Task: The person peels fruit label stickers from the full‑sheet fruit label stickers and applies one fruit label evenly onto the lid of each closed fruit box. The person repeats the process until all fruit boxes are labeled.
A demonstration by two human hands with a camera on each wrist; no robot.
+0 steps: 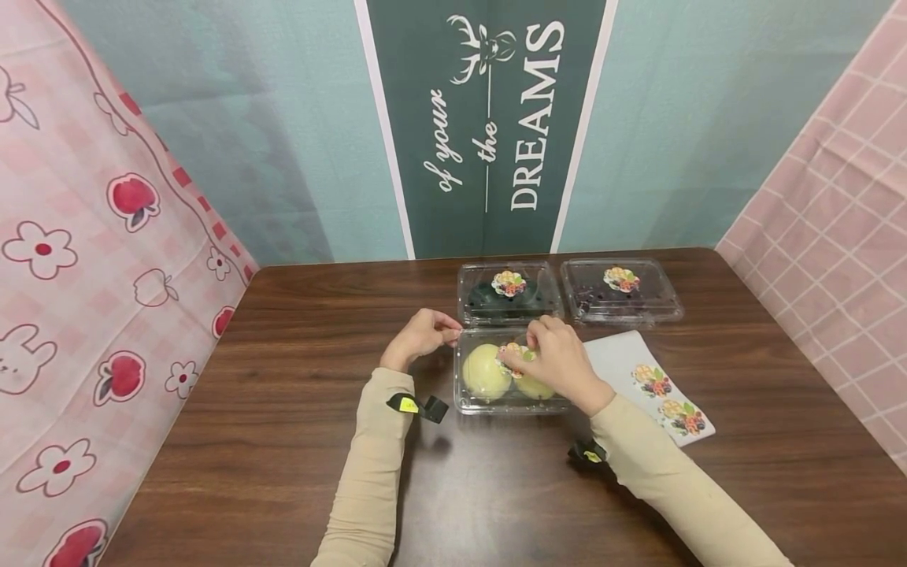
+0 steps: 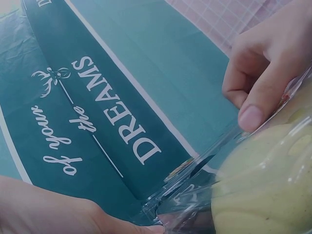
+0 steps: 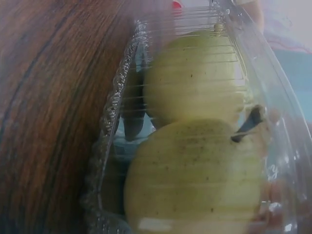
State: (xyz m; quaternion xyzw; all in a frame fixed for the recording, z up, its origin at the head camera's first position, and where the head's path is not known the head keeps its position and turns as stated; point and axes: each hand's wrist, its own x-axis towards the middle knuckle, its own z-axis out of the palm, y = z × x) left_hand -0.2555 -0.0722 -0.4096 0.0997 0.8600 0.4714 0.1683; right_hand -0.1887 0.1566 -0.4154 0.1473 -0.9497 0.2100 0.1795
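Note:
A clear plastic clamshell box point(image 1: 469, 404), lid down, holds two yellow-green pears point(image 3: 190, 175); a dark stem shows on the nearer one in the right wrist view. My left hand point(image 1: 416, 340) grips the box's far left corner, its thumb along the edge in the left wrist view. Over the lid is my right hand point(image 1: 564, 364). Its thumb point(image 2: 253, 114) presses a fruit-print sticker point(image 1: 512, 348) against the lid, partly covering it, while the other fingers are bent.
Behind stand two more lidded clear boxes, each with a fruit sticker: one with dark green contents point(image 1: 489, 299), the other point(image 1: 662, 295) with dark purple contents. A white sheet point(image 1: 616, 350) bearing two stickers lies right of the pears on the brown wooden table point(image 1: 283, 409).

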